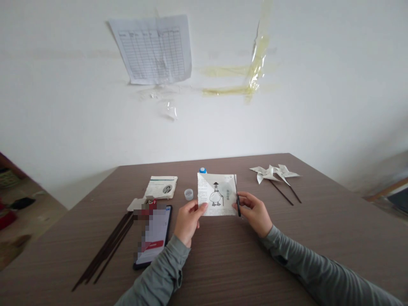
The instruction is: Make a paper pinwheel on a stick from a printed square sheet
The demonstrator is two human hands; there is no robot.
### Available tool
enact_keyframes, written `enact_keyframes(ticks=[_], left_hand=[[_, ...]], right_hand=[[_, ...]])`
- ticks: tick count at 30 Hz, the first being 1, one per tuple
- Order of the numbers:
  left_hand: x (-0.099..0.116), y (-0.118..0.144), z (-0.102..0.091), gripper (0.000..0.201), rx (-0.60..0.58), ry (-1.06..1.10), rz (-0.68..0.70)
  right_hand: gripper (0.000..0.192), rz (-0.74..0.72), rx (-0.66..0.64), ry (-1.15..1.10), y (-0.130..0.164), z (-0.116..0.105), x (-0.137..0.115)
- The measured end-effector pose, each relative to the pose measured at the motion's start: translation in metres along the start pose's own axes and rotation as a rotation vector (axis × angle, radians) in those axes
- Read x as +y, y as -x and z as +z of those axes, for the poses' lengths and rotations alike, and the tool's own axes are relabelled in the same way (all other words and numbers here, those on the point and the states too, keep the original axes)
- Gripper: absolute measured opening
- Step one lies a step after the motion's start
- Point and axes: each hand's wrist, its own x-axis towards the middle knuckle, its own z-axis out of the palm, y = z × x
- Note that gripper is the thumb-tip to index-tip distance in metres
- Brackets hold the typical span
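Note:
A printed paper sheet [217, 193] with a drawing of a duck in a hat is held up over the table. My left hand [188, 220] pinches its lower left corner, thumb in front and fingers behind. At the sheet's right edge, my right hand [253, 211] is closed around slim black scissors [239, 205], seen nearly edge-on. Their thin dark blade runs up along that edge; whether the right fingers also touch the paper is unclear. Behind the sheet, a blue-topped container [202, 170] is mostly hidden.
Left of my hands lie a phone [154, 238], several dark sticks [106, 244], a small open red-and-white box [148, 205], a paper stack [159, 187] and a translucent cap [188, 194]. Paper pinwheels [267, 173] on sticks rest at right. A white wall [223, 131] stands behind the table.

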Motion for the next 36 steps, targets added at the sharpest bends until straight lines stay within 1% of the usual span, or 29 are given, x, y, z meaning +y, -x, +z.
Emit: enact_keyframes(ticks=[6, 11, 14, 16, 20, 22, 24, 31, 36], left_hand=[[0.003, -0.002, -0.003, 0.049, 0.012, -0.043, -0.001], [0.004, -0.004, -0.002, 0.052, 0.022, -0.021, -0.003], [0.003, -0.003, 0.0, 0.056, 0.057, 0.035, -0.005], [0.003, 0.0, 0.002, 0.056, 0.059, 0.072, -0.008], [0.001, 0.006, 0.005, 0.051, -0.032, 0.073, -0.038], [-0.002, 0.009, 0.006, 0.047, -0.091, 0.072, -0.049], [-0.004, 0.009, 0.007, 0.045, -0.118, 0.076, -0.049], [-0.008, 0.008, 0.014, 0.04, -0.046, 0.129, -0.076], [-0.013, 0.01, 0.02, 0.04, -0.046, 0.149, -0.085]], right_hand=[[0.052, 0.012, -0.022, -0.002, 0.0, 0.0, -0.003], [0.053, 0.039, -0.05, -0.018, 0.0, -0.001, -0.002], [0.056, 0.049, -0.021, -0.057, 0.001, 0.001, 0.001], [0.057, 0.051, 0.013, -0.082, 0.002, 0.003, 0.003], [0.058, 0.044, 0.053, -0.104, 0.004, 0.008, 0.004], [0.058, 0.037, 0.049, -0.112, 0.005, 0.009, 0.005], [0.058, 0.036, 0.04, -0.122, 0.006, 0.011, 0.005], [0.062, 0.054, 0.047, -0.193, 0.011, 0.017, 0.002], [0.059, 0.063, 0.044, -0.22, 0.016, 0.022, 0.001]])
